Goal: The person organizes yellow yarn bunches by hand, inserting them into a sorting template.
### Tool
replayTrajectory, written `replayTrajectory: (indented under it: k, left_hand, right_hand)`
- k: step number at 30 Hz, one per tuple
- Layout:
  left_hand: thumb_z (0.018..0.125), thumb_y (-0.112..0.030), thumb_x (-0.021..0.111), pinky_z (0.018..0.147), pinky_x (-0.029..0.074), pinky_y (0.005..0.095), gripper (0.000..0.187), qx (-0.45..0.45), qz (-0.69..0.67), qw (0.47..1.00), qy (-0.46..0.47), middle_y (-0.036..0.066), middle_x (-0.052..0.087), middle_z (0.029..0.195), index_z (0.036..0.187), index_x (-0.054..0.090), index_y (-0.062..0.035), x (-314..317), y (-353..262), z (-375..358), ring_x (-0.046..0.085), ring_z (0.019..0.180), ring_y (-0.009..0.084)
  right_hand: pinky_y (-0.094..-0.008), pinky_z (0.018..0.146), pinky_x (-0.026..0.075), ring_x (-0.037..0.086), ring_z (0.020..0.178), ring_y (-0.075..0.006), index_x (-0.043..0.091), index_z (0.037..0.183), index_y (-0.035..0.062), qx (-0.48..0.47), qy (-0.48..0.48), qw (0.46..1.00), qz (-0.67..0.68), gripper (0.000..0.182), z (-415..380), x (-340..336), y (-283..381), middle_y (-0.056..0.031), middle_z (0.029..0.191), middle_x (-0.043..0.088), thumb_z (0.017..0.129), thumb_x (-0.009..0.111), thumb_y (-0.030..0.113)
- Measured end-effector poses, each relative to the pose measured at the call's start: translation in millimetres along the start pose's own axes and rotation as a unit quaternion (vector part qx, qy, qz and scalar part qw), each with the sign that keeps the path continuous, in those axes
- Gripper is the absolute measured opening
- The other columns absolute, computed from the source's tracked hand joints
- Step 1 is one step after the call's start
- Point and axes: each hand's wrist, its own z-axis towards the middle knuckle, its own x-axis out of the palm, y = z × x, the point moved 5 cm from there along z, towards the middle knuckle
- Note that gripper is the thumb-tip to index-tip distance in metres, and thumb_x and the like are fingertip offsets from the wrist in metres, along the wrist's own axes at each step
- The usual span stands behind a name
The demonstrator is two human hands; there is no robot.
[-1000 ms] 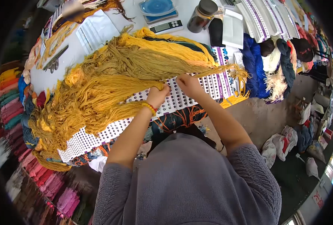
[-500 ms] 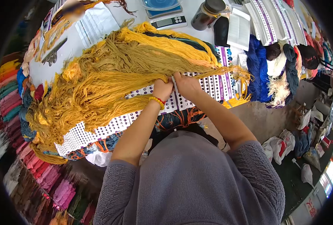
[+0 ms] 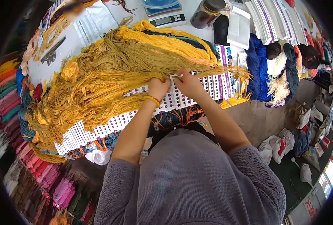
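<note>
A large spread of mustard-yellow thread and olive-brown thread lies over white cards with rows of dark holes. My left hand is closed around the tapering right end of the yellow thread. Close beside it, my right hand has its fingers pinched together at the edge of the cards, just under the olive strands. A small pale bit shows between the two hands. What the right fingertips hold is mostly hidden.
Behind the thread stand a digital scale and a dark lidded jar. Scissors lie at the far left. Blue skeins and stacked hole cards are on the right. Dark and orange thread hangs at the near edge.
My left hand has shifted slightly left, widening the gap between the hands. My right fingers have curled and moved slightly right. The thread spread stays nearly as it was.
</note>
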Motion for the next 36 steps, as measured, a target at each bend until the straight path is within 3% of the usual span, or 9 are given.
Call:
replayTrajectory:
  k: [3, 8, 16, 20, 22, 26, 30, 33, 36]
  left_hand:
    - [0.068, -0.018, 0.057, 0.057, 0.046, 0.0332, 0.024, -0.001, 0.075, 0.997, -0.011, 0.016, 0.060, 0.066, 0.075, 0.059, 0.0043, -34, 11, 4, 0.058, 0.059, 0.0260]
    - [0.068, -0.021, 0.060, 0.060, 0.044, 0.0346, 0.030, 0.030, 0.085, 0.996, 0.006, 0.020, 0.059, 0.070, 0.079, 0.056, 0.0057, -34, 13, 4, 0.057, 0.064, 0.0296]
    - [0.068, -0.023, 0.065, 0.060, 0.045, 0.0325, 0.029, 0.038, 0.171, 0.982, -0.066, 0.014, 0.060, 0.069, 0.073, 0.059, 0.0048, -27, 5, -2, 0.057, 0.062, 0.0226]
    - [0.078, -0.023, 0.060, 0.047, 0.039, 0.0265, 0.024, -0.035, -0.136, 0.990, 0.005, 0.006, 0.057, 0.064, 0.078, 0.059, 0.0011, -26, 4, -25, 0.050, 0.053, 0.0137]
    - [0.084, -0.021, 0.056, 0.040, 0.031, 0.0203, 0.021, -0.057, -0.423, 0.868, 0.253, 0.004, 0.056, 0.068, 0.082, 0.057, -0.0005, -19, -15, -45, 0.046, 0.052, 0.0093]
    - [0.087, -0.021, 0.051, 0.042, 0.032, 0.0168, 0.030, -0.141, -0.402, 0.886, 0.186, 0.005, 0.059, 0.089, 0.112, 0.051, -0.0046, -6, -8, -40, 0.049, 0.056, 0.0073]
    - [0.086, -0.022, 0.052, 0.043, 0.033, 0.0161, 0.030, -0.148, -0.466, 0.853, 0.182, 0.002, 0.059, 0.090, 0.111, 0.051, -0.0046, 8, 4, -33, 0.050, 0.063, 0.0062]
    - [0.087, -0.023, 0.047, 0.039, 0.027, 0.0170, 0.024, -0.153, -0.377, 0.914, -0.007, 0.000, 0.052, 0.070, 0.092, 0.058, -0.0023, -18, 24, -29, 0.038, 0.049, 0.0054]
    - [0.080, -0.020, 0.049, 0.037, 0.023, 0.0219, 0.020, -0.148, -0.491, 0.857, -0.052, 0.001, 0.045, 0.055, 0.064, 0.050, -0.0089, -43, 46, -27, 0.029, 0.038, 0.0072]
  right_hand:
    - [-0.0407, 0.062, 0.045, 0.058, 0.070, -0.0349, 0.047, 0.096, 0.0035, 0.029, 0.014, 0.999, -0.036, 0.029, -3, -1, -11, -0.0190, 0.078, 0.059, 0.076, 0.055, 0.023]
    - [-0.0398, 0.064, 0.045, 0.058, 0.072, -0.0331, 0.048, 0.097, 0.0033, -0.007, -0.005, 1.000, -0.026, 0.029, -4, 3, -13, -0.0180, 0.081, 0.059, 0.076, 0.056, 0.022]
    - [-0.0395, 0.063, 0.045, 0.058, 0.071, -0.0330, 0.049, 0.096, 0.0042, -0.013, -0.023, 1.000, -0.007, 0.025, -4, 9, -21, -0.0169, 0.079, 0.059, 0.076, 0.056, 0.019]
    - [-0.0411, 0.061, 0.045, 0.057, 0.068, -0.0339, 0.050, 0.092, 0.0048, -0.078, -0.100, 0.991, -0.030, 0.020, -7, 15, -24, -0.0155, 0.078, 0.058, 0.078, 0.055, 0.017]
    - [-0.0415, 0.059, 0.045, 0.056, 0.066, -0.0341, 0.051, 0.089, 0.0050, -0.103, -0.139, 0.984, -0.040, 0.017, -9, 16, -26, -0.0150, 0.078, 0.058, 0.078, 0.055, 0.017]
    - [-0.0396, 0.055, 0.046, 0.057, 0.065, -0.0331, 0.052, 0.085, 0.0068, -0.177, -0.162, 0.971, 0.010, 0.010, -25, 10, -2, -0.0129, 0.078, 0.057, 0.078, 0.055, 0.014]
    - [-0.0370, 0.055, 0.047, 0.058, 0.065, -0.0303, 0.052, 0.091, 0.0096, -0.174, -0.139, 0.971, -0.085, 0.021, -26, 9, 14, -0.0111, 0.080, 0.056, 0.076, 0.059, 0.023]
    - [-0.0382, 0.056, 0.047, 0.059, 0.068, -0.0294, 0.050, 0.097, 0.0112, -0.111, -0.138, 0.972, -0.151, 0.037, -14, 15, 9, -0.0110, 0.086, 0.055, 0.070, 0.060, 0.034]
    - [-0.0398, 0.061, 0.047, 0.059, 0.075, -0.0289, 0.049, 0.106, 0.0145, -0.070, -0.099, 0.972, -0.201, 0.042, -8, 24, 1, -0.0101, 0.095, 0.055, 0.071, 0.056, 0.037]
